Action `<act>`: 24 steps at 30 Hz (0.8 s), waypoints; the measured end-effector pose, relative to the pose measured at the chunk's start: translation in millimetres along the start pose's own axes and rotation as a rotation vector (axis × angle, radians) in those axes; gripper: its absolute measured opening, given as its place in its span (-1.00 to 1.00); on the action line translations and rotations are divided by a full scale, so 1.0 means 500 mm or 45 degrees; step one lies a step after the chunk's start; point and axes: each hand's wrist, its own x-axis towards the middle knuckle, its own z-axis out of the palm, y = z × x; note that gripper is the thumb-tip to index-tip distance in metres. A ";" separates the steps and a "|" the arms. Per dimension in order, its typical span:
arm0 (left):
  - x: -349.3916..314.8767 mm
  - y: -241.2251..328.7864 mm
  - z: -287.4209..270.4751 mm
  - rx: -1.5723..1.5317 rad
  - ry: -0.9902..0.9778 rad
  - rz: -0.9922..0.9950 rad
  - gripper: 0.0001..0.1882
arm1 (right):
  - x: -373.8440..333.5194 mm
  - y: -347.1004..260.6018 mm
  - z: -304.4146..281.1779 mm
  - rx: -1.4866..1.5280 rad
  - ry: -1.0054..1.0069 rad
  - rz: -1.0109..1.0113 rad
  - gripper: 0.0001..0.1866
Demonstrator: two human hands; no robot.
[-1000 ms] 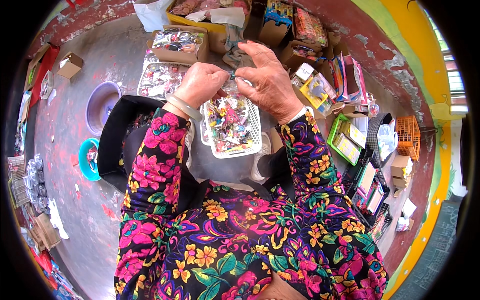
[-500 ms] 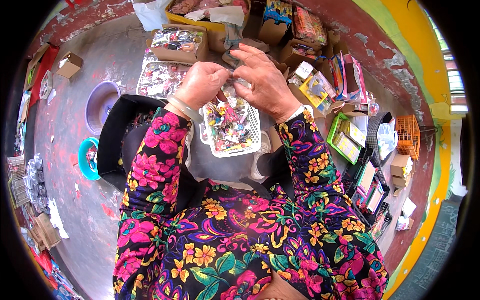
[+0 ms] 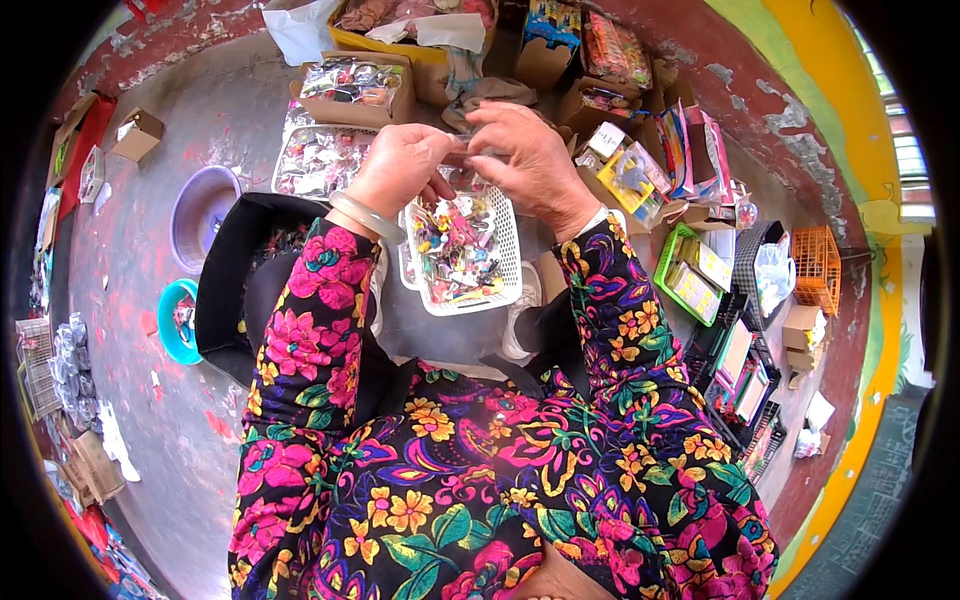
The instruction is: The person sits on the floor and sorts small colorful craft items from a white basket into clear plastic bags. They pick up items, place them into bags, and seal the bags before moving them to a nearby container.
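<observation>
Above a white plastic basket [image 3: 512, 262], my left hand [image 3: 400, 170] and my right hand [image 3: 535, 165] meet fingertip to fingertip. My left thumb and forefinger pinch the edge of what looks like a small clear plastic bag [image 3: 462, 150]. Closed on its other side are my right thumb and fingers; its contents are too small to make out. Small colourful trinkets [image 3: 455, 245] fill the basket below. Behind my left hand, a tray of bagged small goods [image 3: 312, 158] lies next to an open cardboard box [image 3: 350, 112] of similar packs.
A black open container [image 3: 222, 290] stands left of my knees, near a purple basin [image 3: 180, 225] and a turquoise basin [image 3: 170, 335]. On the right are a green basket [image 3: 668, 255], black crates [image 3: 715, 412] and an orange crate [image 3: 815, 270]. Cartons [image 3: 545, 65] line the peeling wall.
My right hand has lowered slightly, and its raised fingers have curled in toward the thumb. My left hand has turned a little and still pinches at the same spot.
</observation>
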 end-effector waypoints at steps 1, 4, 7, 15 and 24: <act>0.000 0.002 -0.002 -0.061 -0.001 -0.004 -0.73 | -0.002 -0.001 -0.001 0.166 0.000 0.123 -0.85; 0.005 -0.002 -0.004 -0.140 0.006 -0.022 -0.72 | -0.005 -0.004 -0.001 0.525 -0.013 0.404 -0.85; 0.002 0.002 -0.005 -0.108 -0.006 -0.014 -0.70 | 0.002 -0.008 -0.013 0.553 -0.037 0.439 -0.87; 0.000 0.001 -0.004 -0.054 -0.102 0.142 -0.75 | 0.002 -0.013 -0.026 0.648 -0.035 0.533 -0.89; -0.001 0.002 -0.004 -0.082 0.004 0.085 -0.83 | 0.004 -0.018 -0.009 0.821 0.108 0.559 -0.85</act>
